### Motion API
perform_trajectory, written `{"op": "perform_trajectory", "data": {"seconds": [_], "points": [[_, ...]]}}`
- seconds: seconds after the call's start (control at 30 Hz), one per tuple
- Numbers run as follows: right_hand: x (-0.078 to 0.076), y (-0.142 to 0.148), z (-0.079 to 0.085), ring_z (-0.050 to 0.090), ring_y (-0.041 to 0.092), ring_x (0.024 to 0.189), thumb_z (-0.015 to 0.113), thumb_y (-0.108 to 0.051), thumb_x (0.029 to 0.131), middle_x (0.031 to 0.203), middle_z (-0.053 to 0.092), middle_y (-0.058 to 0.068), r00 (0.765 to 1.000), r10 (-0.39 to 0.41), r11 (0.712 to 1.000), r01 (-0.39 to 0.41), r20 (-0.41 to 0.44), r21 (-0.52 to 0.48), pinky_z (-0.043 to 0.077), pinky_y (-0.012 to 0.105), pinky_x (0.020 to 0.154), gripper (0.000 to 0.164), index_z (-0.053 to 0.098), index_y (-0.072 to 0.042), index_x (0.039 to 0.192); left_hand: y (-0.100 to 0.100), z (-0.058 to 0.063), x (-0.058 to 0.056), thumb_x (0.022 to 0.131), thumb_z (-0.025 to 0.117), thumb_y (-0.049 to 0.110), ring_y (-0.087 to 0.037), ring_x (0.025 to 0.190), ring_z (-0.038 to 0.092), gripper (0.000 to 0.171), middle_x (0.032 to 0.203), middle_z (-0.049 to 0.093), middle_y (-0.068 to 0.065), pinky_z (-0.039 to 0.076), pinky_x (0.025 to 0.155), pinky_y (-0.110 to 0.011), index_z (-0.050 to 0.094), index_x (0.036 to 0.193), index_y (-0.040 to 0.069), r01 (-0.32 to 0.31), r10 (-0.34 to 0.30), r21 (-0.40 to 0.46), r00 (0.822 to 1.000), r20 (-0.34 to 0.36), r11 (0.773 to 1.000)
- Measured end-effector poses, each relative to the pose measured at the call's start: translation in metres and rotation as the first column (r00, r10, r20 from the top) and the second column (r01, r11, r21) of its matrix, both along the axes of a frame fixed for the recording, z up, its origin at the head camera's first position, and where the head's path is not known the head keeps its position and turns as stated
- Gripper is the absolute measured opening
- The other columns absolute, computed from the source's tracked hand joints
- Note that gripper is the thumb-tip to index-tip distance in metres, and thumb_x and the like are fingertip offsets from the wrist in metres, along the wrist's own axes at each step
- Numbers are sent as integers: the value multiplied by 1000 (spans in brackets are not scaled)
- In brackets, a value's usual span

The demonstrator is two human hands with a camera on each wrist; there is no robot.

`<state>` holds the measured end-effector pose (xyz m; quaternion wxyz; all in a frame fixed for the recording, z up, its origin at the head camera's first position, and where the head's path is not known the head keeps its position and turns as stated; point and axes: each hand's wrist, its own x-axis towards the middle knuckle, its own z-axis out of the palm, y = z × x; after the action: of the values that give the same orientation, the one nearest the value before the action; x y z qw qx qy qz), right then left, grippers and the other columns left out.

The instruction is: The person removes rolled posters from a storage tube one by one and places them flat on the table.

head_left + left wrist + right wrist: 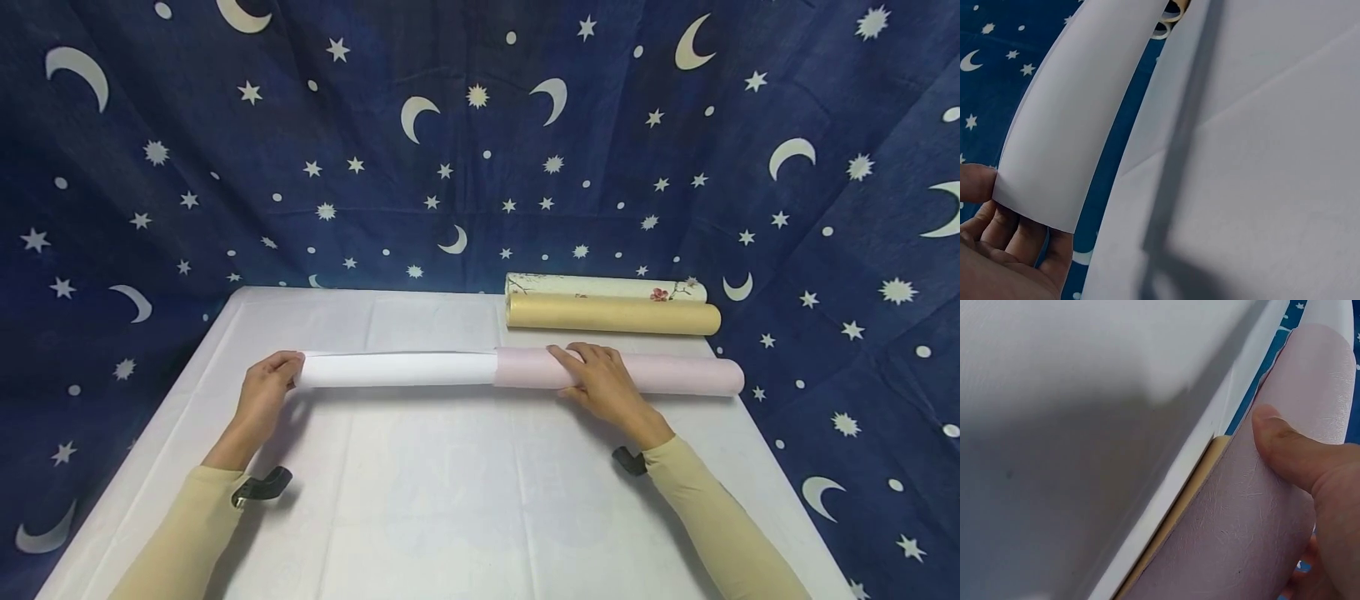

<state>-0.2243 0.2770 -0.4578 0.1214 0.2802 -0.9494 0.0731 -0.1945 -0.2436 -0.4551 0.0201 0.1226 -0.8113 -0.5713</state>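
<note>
A pale pink wallpaper roll lies crosswise in front of the person, with a white paper tube reaching out of its left end. The left hand pinches the tube's far left end. In the left wrist view the thumb is on one side of the white sheet and the fingers are curled at its end edge. Around the pink part, the right hand grips near its left end. The right wrist view shows the thumb across the textured pink surface, other fingers partly hidden behind.
Behind stand two more rolls side by side, one gold-yellow and one cream with a blossom print. A white cloth covers the table. Dark blue curtains with moons and stars hang around the back and sides.
</note>
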Motion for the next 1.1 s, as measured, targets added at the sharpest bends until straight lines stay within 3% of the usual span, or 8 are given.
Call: {"op": "perform_trajectory", "data": {"seconds": [0.17,0.27,0.53,0.73,0.93,1.1], "points": [[-3,11,-2,53,43,122,79,-35,82,134,55,18,998,-46,999,45,48,7,34,60,103,77,42,-24,148,-14,1,2,104,44,32,0,98,52,35,108,54,13,44,82,-13,59,115,3,-34,36,67,999,-32,997],[-8,20,-4,52,44,122,78,-35,82,135,55,19,996,-68,998,67,62,18,34,61,103,77,41,-24,149,-21,1,4,104,45,33,2,98,52,35,107,53,17,43,81,-11,59,115,2,-63,67,75,997,-42,995],[-27,32,-10,50,46,122,78,-31,83,133,54,21,995,-66,998,65,69,18,34,64,103,76,41,-23,149,-22,7,4,101,54,32,-1,97,53,22,103,56,15,43,81,-10,62,104,13,-131,151,224,985,-77,966],[-41,34,-14,50,45,124,78,-30,83,136,53,20,995,-45,999,43,92,19,33,64,105,75,42,-21,148,-18,11,2,100,57,30,-4,96,53,20,102,57,12,43,81,-11,63,101,11,-141,179,308,979,-99,941],[-53,34,-14,46,41,127,78,-25,83,137,51,17,997,-3,1000,3,76,5,33,60,104,73,45,-19,148,-15,15,2,101,55,30,-4,98,54,20,104,57,11,44,81,-11,63,103,12,-143,187,317,976,-115,938],[-58,29,-12,45,40,127,80,-22,82,136,50,16,998,-21,1000,20,52,22,34,59,102,73,46,-19,147,-14,18,5,101,55,29,-4,99,55,20,105,57,10,45,82,-10,63,103,11,-141,195,343,972,-127,928]]}}
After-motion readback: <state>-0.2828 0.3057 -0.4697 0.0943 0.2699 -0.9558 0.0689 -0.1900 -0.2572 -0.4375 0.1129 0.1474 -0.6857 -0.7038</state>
